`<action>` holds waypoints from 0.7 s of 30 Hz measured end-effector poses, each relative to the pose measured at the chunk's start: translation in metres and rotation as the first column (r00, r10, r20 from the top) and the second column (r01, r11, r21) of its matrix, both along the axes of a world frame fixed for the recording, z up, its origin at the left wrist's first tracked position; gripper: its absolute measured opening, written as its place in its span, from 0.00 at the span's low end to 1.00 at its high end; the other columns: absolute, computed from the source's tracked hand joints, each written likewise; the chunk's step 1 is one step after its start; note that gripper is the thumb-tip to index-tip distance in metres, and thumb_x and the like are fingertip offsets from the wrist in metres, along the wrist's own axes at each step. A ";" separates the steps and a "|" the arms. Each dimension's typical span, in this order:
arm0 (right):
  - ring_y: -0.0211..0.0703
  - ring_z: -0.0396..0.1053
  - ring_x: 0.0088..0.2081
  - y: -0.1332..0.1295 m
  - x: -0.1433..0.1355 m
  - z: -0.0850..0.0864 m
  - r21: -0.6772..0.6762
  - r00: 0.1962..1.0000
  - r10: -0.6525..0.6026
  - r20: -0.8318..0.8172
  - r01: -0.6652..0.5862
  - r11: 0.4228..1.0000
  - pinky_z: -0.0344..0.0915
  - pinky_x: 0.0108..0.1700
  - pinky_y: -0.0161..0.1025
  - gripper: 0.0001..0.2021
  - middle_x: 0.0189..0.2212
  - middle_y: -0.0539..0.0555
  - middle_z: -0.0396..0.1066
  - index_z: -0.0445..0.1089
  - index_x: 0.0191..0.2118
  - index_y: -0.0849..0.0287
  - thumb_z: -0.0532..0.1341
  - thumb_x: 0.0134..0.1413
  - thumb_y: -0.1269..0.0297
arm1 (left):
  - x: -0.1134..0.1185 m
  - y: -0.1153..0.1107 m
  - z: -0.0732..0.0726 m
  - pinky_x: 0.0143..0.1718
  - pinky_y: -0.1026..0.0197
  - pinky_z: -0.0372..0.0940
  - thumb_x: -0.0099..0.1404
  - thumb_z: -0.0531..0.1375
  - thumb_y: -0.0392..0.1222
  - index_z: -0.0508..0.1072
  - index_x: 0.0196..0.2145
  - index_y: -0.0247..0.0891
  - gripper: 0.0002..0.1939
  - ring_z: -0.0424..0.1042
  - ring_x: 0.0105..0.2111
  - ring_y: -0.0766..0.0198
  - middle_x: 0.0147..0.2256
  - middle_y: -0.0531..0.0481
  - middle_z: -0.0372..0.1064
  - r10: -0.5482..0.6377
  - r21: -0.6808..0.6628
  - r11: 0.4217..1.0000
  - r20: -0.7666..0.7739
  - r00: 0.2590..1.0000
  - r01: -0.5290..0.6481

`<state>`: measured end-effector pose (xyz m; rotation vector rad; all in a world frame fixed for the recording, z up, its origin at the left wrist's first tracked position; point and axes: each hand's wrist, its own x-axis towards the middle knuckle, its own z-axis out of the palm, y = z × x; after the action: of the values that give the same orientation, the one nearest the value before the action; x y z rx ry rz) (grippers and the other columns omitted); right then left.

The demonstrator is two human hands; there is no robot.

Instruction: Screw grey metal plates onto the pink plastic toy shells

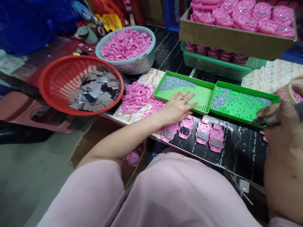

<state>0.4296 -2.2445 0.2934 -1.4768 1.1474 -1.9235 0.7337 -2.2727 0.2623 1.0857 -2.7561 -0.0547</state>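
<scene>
My left hand (180, 105) reaches over the left green tray (209, 97), fingers spread, a ring on one of them. Small silver screws (175, 84) lie heaped toward that tray's far left side. Below the hand, several pink plastic casings (203, 130) sit in a row along the table edge, with grey or dark plates set in them. At the right edge, my right hand (284, 132) is wrapped round a dark electric screwdriver (270, 119). Its tip points left, by the near rim of the right green tray (243, 117), which also holds screws.
A red basket (47, 85) of grey and dark plates stands at left, beside a pile of small pink parts (134, 97). Behind are a bluish basin (151, 44) of pink pieces and a cardboard box (227, 37) of pink casings above a green basket (210, 66).
</scene>
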 end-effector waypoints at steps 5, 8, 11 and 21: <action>0.42 0.73 0.28 0.001 -0.017 -0.007 0.051 0.997 0.082 -0.004 -0.081 0.995 0.66 0.31 0.41 0.26 0.26 0.50 0.74 0.69 0.49 0.55 0.71 0.41 0.56 | 0.041 -0.044 -0.011 0.63 0.35 0.47 0.68 0.57 0.52 0.77 0.48 0.48 0.15 0.49 0.66 0.46 0.63 0.47 0.57 0.044 0.077 0.996 0.077 0.996 -0.050; 0.39 0.74 0.31 0.008 -0.020 -0.004 0.048 0.993 0.117 0.012 -0.118 0.992 0.68 0.36 0.40 0.26 0.32 0.51 0.76 0.70 0.49 0.52 0.72 0.41 0.56 | 0.042 -0.058 -0.020 0.63 0.35 0.47 0.68 0.57 0.53 0.79 0.44 0.49 0.14 0.51 0.66 0.48 0.62 0.48 0.60 0.015 0.037 0.999 0.036 0.999 -0.016; 0.37 0.74 0.31 0.013 -0.023 -0.004 0.073 0.994 0.105 0.015 -0.106 0.992 0.68 0.37 0.39 0.19 0.34 0.50 0.77 0.72 0.43 0.52 0.72 0.42 0.57 | 0.039 -0.076 -0.027 0.62 0.36 0.48 0.68 0.58 0.52 0.79 0.44 0.49 0.13 0.52 0.65 0.48 0.61 0.48 0.61 -0.005 0.012 1.000 -0.002 1.000 0.005; 0.40 0.74 0.36 0.032 -0.030 -0.012 0.085 0.997 -0.026 -0.066 0.032 0.996 0.68 0.40 0.40 0.26 0.39 0.52 0.76 0.65 0.52 0.53 0.69 0.47 0.58 | 0.007 -0.097 -0.022 0.60 0.42 0.55 0.69 0.55 0.51 0.75 0.50 0.45 0.17 0.59 0.61 0.51 0.58 0.46 0.65 -0.147 -0.194 0.974 -0.168 0.975 0.113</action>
<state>0.3996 -2.2127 0.2812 -1.4941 1.2710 -1.8325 0.7412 -2.3697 0.2400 0.8095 -2.6039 0.0782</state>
